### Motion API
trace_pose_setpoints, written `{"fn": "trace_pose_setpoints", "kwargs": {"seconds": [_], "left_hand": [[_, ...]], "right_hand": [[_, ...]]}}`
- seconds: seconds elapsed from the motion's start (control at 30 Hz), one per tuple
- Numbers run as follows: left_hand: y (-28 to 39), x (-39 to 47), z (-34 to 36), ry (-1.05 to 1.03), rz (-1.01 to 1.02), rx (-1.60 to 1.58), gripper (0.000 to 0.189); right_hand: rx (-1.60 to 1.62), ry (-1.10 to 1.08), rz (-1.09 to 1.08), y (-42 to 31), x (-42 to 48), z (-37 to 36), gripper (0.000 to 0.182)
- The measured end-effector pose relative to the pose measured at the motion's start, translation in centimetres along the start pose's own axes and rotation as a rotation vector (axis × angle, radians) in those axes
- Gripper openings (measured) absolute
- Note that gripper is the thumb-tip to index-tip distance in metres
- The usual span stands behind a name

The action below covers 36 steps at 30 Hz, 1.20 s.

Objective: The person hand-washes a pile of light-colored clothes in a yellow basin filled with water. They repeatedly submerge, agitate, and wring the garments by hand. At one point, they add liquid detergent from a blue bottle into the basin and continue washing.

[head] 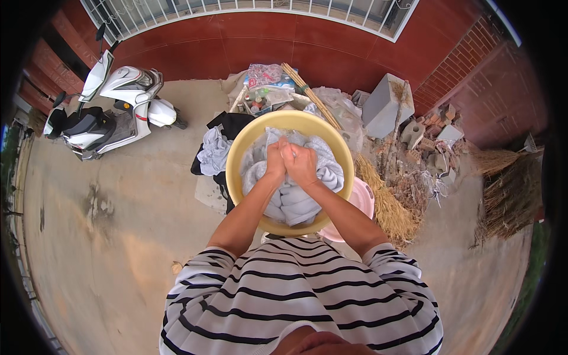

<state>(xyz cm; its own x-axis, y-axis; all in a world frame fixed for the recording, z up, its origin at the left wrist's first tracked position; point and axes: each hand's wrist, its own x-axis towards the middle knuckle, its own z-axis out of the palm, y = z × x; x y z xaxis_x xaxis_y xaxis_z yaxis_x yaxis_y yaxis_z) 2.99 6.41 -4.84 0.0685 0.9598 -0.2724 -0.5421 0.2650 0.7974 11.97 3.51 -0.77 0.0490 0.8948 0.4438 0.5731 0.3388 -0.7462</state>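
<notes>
A round yellow plastic basin [234,177] stands before me, holding wet light grey cloth [301,204] in what looks like water. Over the cloth, near the basin's middle, my left hand [276,156] and my right hand [300,163] are pressed together, fingers curled in. Parts of the grey cloth bunch up right beside and behind them. Whether a fold of it is pinched between the hands cannot be made out. Left of the basin lie a crumpled light blue-grey garment [214,151] and black clothes [237,124].
A pink basin [364,199] sits partly under the yellow one at right. Beyond are a straw broom [390,204], rubble [426,142], a grey block [384,108], bundled sticks [310,95] and a box of bottles [262,100]. A white scooter [120,115] stands at left.
</notes>
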Motion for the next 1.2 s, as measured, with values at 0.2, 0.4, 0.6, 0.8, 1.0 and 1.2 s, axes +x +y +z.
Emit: {"fn": "trace_pose_setpoints", "kwargs": {"seconds": [0.2,0.4,0.6,0.8,1.0,1.2], "left_hand": [[-0.2,-0.5,-0.4,0.069,0.06,0.074,0.033],[-0.3,-2.5,1.2,0.148,0.091,0.298,0.034],[-1.5,0.7,-1.6,0.037,0.019,0.021,0.035],[-0.3,-0.3,-0.3,0.0,0.006,-0.047,0.033],[4.6,-2.1,0.9,0.177,-0.13,0.107,0.035],[4.6,2.5,-2.7,0.132,0.109,0.197,0.036]], "right_hand": [[-0.076,0.002,-0.016,-0.8,-0.1,0.5,0.041],[-0.127,-0.061,0.224,3.8,2.9,0.2,0.039],[-0.045,-0.053,0.009,0.3,0.1,0.1,0.039],[-0.034,-0.072,-0.023,-0.1,0.5,0.2,0.038],[0.218,-0.233,0.422,7.3,5.5,-0.1,0.039],[0.585,-0.206,0.439,9.3,6.8,-2.2,0.041]]}}
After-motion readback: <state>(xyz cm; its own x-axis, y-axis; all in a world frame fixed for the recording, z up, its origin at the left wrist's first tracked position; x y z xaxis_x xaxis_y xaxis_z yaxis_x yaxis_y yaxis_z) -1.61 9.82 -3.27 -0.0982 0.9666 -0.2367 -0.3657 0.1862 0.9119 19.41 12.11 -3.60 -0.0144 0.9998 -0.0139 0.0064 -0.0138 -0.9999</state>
